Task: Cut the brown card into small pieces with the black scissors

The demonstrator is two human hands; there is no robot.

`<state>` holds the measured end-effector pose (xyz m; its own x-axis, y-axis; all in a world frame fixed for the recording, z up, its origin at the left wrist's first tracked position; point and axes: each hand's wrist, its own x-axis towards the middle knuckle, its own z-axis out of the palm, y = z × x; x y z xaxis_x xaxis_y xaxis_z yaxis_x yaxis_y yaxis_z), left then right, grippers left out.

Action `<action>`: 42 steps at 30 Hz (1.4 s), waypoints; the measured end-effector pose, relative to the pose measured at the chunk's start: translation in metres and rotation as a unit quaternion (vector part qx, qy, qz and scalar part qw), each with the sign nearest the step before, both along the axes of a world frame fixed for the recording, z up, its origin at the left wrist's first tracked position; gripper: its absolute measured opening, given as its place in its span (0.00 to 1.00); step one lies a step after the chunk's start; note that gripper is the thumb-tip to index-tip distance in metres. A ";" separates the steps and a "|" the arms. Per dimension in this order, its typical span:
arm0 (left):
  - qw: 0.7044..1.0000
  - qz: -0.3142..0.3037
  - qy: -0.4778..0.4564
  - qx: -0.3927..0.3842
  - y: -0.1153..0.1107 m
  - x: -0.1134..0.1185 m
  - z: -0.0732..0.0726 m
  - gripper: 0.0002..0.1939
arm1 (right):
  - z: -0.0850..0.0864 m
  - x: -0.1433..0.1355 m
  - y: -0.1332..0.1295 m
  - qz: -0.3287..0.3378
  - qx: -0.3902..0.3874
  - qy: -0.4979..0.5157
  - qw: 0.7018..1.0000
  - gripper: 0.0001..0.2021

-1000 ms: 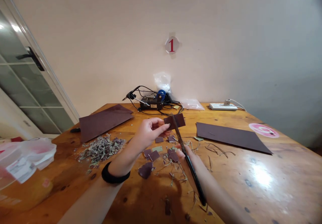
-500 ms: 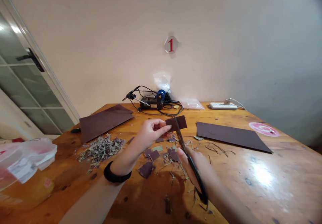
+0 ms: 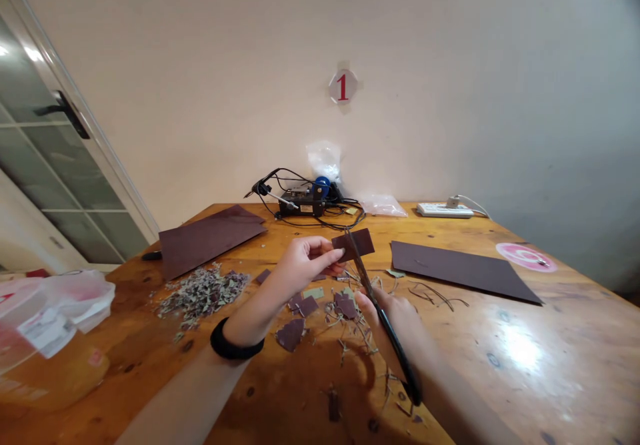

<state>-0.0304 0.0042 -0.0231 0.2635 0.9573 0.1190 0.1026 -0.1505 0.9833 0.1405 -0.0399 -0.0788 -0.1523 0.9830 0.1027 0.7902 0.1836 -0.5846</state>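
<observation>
A small dark brown rectangular piece (image 3: 362,242) is pinched at its left end between the thumb and fingers of my left hand (image 3: 313,258), which has a black band at the wrist. Scissors (image 3: 364,278) with black handles are held in my right hand (image 3: 393,321), their blades lying across the piece near its middle. Under and in front of my hands, brown scraps (image 3: 291,333), pale green scraps (image 3: 313,293) and thin strips lie on the wooden table (image 3: 280,405). A heap of fine shreds (image 3: 205,296) sits to the left.
Large brown sheets lie at the left (image 3: 210,241) and right (image 3: 463,271). Behind are a black device (image 3: 301,203) with cables, plastic bags and a white power strip (image 3: 444,211). A plastic bag with a label (image 3: 47,331) rests at the near left.
Both hands, the piece and the scissors have shifted slightly to the right in view. The scissors' handles look closer together than before.
</observation>
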 end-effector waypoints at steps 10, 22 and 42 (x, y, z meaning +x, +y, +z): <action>1.000 0.001 0.000 -0.001 0.001 0.000 -0.002 0.16 | -0.001 -0.001 -0.002 -0.014 -0.005 0.000 1.000 0.21; 0.999 -0.008 -0.043 -0.014 0.005 -0.001 -0.009 0.15 | -0.004 -0.001 0.001 -0.012 0.005 0.025 1.000 0.21; 0.994 -0.001 -0.066 -0.088 0.005 0.000 -0.010 0.16 | -0.008 0.003 0.006 -0.002 0.006 0.079 0.997 0.23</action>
